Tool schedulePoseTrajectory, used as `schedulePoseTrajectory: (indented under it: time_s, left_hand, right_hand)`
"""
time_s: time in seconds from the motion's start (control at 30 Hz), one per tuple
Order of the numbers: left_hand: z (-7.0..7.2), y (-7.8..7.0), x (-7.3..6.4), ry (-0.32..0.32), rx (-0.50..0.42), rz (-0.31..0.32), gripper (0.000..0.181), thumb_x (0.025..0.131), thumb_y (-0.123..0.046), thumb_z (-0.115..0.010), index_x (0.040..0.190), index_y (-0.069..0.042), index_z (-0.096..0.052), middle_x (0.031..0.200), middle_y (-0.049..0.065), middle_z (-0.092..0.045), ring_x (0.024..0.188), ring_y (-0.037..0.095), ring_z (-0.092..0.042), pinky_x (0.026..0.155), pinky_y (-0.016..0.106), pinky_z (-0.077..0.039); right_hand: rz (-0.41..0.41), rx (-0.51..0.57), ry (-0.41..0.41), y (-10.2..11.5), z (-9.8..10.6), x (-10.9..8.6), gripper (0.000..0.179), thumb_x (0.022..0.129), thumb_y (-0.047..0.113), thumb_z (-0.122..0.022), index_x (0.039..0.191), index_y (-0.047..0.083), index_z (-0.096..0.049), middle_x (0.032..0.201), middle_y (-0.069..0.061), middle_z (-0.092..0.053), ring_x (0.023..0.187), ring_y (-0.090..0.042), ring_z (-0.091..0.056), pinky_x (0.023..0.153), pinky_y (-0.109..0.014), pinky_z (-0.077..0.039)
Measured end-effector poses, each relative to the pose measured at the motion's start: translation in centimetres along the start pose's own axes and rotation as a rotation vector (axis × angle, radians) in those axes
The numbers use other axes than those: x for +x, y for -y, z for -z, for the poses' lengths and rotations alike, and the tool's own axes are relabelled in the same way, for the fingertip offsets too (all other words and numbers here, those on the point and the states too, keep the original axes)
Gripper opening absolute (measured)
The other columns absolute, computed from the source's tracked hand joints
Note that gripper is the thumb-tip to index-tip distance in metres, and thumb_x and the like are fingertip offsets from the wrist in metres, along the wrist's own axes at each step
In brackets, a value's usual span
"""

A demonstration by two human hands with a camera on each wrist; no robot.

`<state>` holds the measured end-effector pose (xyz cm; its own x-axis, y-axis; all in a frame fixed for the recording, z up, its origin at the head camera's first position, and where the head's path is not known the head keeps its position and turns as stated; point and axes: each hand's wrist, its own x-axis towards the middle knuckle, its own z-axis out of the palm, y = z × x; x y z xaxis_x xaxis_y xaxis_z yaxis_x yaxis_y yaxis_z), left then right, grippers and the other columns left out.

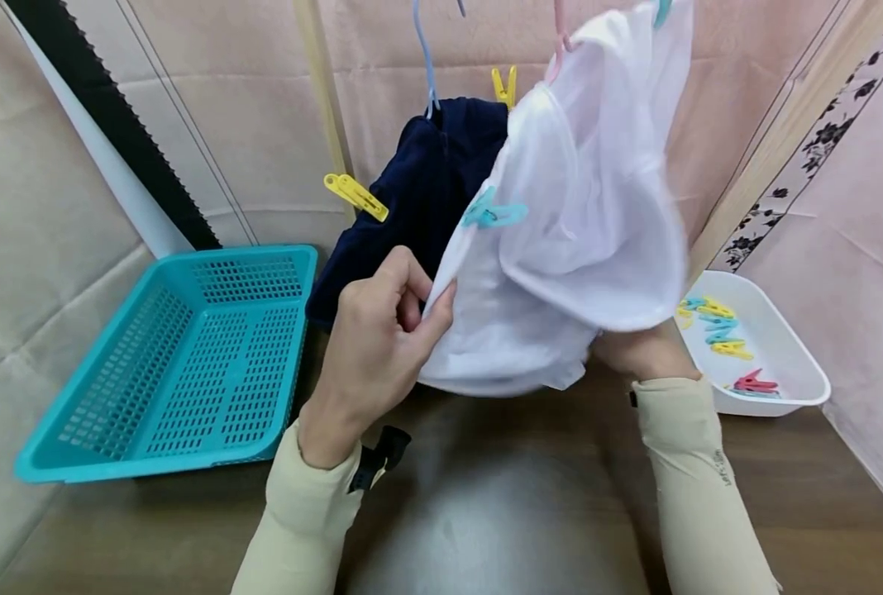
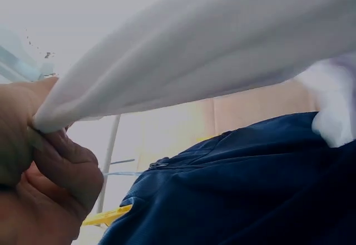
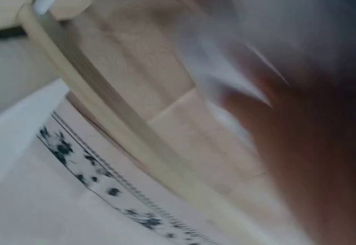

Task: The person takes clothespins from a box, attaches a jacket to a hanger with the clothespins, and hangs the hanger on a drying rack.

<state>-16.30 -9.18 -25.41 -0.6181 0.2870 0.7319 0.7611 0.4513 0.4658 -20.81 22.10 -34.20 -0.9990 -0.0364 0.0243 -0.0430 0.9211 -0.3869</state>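
Note:
A thin white garment (image 1: 560,248) hangs from a pink hanger (image 1: 559,37), with a teal clothespin (image 1: 494,211) at its left edge and another at its top. My left hand (image 1: 385,339) pinches the garment's lower left edge between thumb and fingers. In the left wrist view the white cloth (image 2: 183,56) stretches taut away from that grip. My right hand (image 1: 638,347) is at the lower right, its fingers hidden behind the cloth. The right wrist view blurs this hand (image 3: 283,128) against white cloth; I cannot tell whether its fingers grip it.
Behind, a navy garment (image 1: 441,165) hangs on a blue hanger (image 1: 427,58) with yellow clothespins (image 1: 355,197). A teal basket (image 1: 160,364) sits at left on the brown table (image 1: 516,496). At right, a white tray (image 1: 791,355) holds several clothespins beside a wooden post (image 1: 791,124).

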Motion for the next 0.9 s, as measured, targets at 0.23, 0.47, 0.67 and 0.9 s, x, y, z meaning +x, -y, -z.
schedulePoseTrajectory:
  time_s: [0.23, 0.47, 0.67, 0.9]
  left_hand:
    - [0.1, -0.1, -0.1, 0.085, 0.05, 0.047, 0.023, 0.093, -0.009, -0.073, 0.084, -0.005, -0.052, 0.059, 0.0, -0.04, 0.051, 0.008, -0.037, 0.047, 0.024, -0.029]
    - [0.1, -0.6, -0.3, 0.089, 0.03, 0.054, 0.022, 0.091, -0.007, -0.075, 0.083, -0.005, -0.054, 0.058, 0.0, -0.04, 0.051, 0.008, -0.037, 0.046, 0.024, -0.03]
    - [-0.5, -1.1, -0.3, 0.096, -0.015, 0.061, 0.022, 0.09, -0.006, -0.076, 0.084, -0.005, -0.055, 0.058, 0.0, -0.04, 0.051, 0.008, -0.037, 0.047, 0.023, -0.03]
    - [-0.8, -1.6, 0.8, 0.066, -0.019, 0.04, 0.021, 0.091, -0.006, -0.073, 0.083, -0.005, -0.054, 0.058, 0.001, -0.041, 0.051, 0.008, -0.038, 0.047, 0.024, -0.031]
  right_hand:
    - [0.11, 0.132, 0.26, -1.9, 1.8, -1.1, 0.062, 0.091, 0.043, -0.073, 0.137, 0.004, -0.056, 0.128, -0.019, -0.065, 0.111, -0.03, -0.063, 0.096, -0.047, -0.049]
    - [0.163, 0.122, 0.187, -2.8, 4.5, -2.7, 0.037, 0.096, 0.03, -0.069, 0.125, 0.008, -0.062, 0.112, -0.008, -0.074, 0.102, -0.026, -0.071, 0.084, -0.031, -0.054]
    - [0.169, 0.239, 0.113, -2.8, 6.6, -3.9, 0.077, 0.093, 0.031, -0.076, 0.155, 0.015, -0.034, 0.123, -0.017, -0.071, 0.11, -0.022, -0.071, 0.081, -0.014, -0.052]
    - [0.219, 0.363, -0.134, -2.0, 6.3, -3.6, 0.072, 0.097, 0.016, -0.069, 0.159, 0.019, -0.032, 0.12, -0.021, -0.067, 0.092, 0.017, -0.058, 0.082, -0.001, -0.045]
